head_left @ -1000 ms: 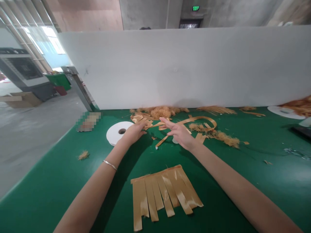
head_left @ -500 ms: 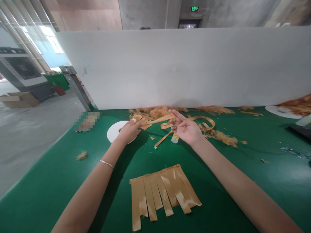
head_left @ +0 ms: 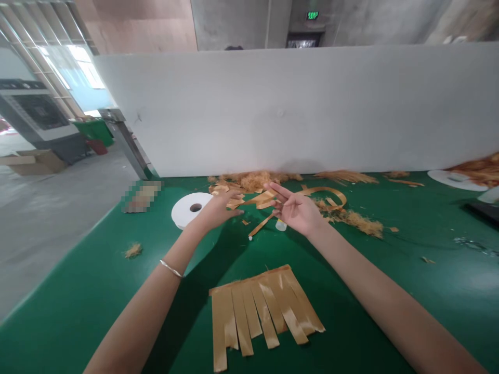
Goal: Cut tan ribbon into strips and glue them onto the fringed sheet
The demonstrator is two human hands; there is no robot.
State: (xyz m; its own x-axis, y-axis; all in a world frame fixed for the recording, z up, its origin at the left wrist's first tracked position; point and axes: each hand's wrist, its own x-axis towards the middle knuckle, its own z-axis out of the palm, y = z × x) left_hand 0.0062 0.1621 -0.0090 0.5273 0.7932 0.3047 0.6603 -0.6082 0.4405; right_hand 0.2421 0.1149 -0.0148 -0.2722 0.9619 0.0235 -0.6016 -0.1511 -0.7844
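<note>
My left hand (head_left: 219, 209) is beside a white tape roll (head_left: 187, 210), its thumb and fingers apart and nothing between them. My right hand (head_left: 298, 210) has two fingers stretched out and grips a tan ribbon strip (head_left: 262, 199), whose other part reaches toward my left hand. A small tube with a pale cap (head_left: 280, 225) lies below my right hand, partly hidden. Close to me on the table lies a row of tan ribbon strips (head_left: 253, 306), side by side and joined along the top edge, with uneven lower ends.
Frayed tan fibre (head_left: 253, 180) and ribbon scraps lie along the white partition (head_left: 280, 109). A curled ribbon (head_left: 339, 195) and loose fluff (head_left: 360, 223) are right of my hand. A second white disc (head_left: 452, 179) and a dark object (head_left: 481, 214) stand far right on the green table (head_left: 97, 291).
My left hand has opened, letting go of the strip, and shifted right, uncovering the tape roll's hole. The strip, stretched between both hands before, now slants loosely from my right hand.
</note>
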